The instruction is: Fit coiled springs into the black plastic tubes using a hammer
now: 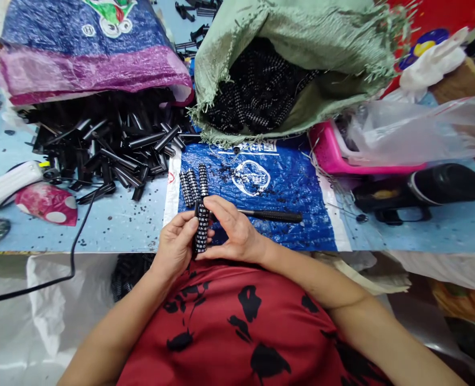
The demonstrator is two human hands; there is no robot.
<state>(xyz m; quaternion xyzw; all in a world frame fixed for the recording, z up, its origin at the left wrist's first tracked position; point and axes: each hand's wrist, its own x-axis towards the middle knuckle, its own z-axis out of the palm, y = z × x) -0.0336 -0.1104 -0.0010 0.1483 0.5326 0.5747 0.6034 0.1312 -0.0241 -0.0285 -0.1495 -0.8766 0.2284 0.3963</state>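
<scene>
A black strip of number wheels with white characters (202,228) stands lengthwise between my hands, set along a smooth black piece. My left hand (173,241) pinches it from the left side, thumb on top. My right hand (239,230) spans it, with fingers at the far end and the thumb at the near end. Just beyond my fingers, several similar number-wheel strips (192,183) lie on a blue printed sack (297,185). A black-handled tool with a thin metal shaft (277,215) rests to the right of my right hand.
Black channel-shaped pieces (120,145) spill from a blue and purple bag (96,67) at the left. A green woven sack (342,48) holds many number-wheel strips. At the right are a pink basket (329,153) and a black flask (418,187). A cable (73,252) crosses the table's front edge.
</scene>
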